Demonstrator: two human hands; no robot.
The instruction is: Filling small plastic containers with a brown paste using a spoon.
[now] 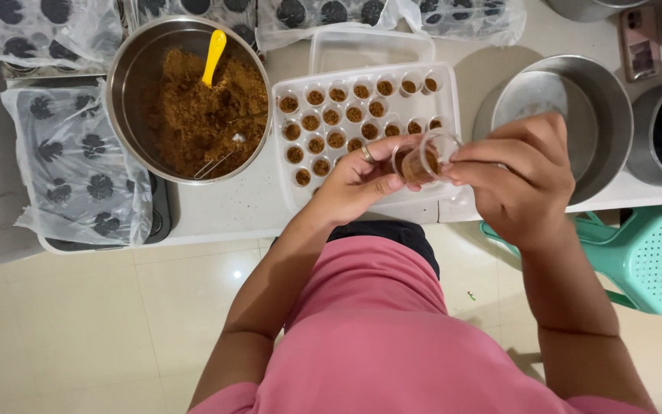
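White counter surface is carrying a white tray (pixel 446 92) near its front edge, most of whose little cups are already holding brown crumbs, though how many remain to fill cannot be told. Both hands are meeting above the tray's front right corner: the left hand (pixel 354 184) is pinching a small clear cup (pixel 423 157) of crumbs, while the right hand (pixel 519 176) is curling around its far side, fingers gripping its rim. Toward the counter's left, a steel bowl (pixel 128 77) of brown crumbs is holding a yellow spoon (pixel 213 55).
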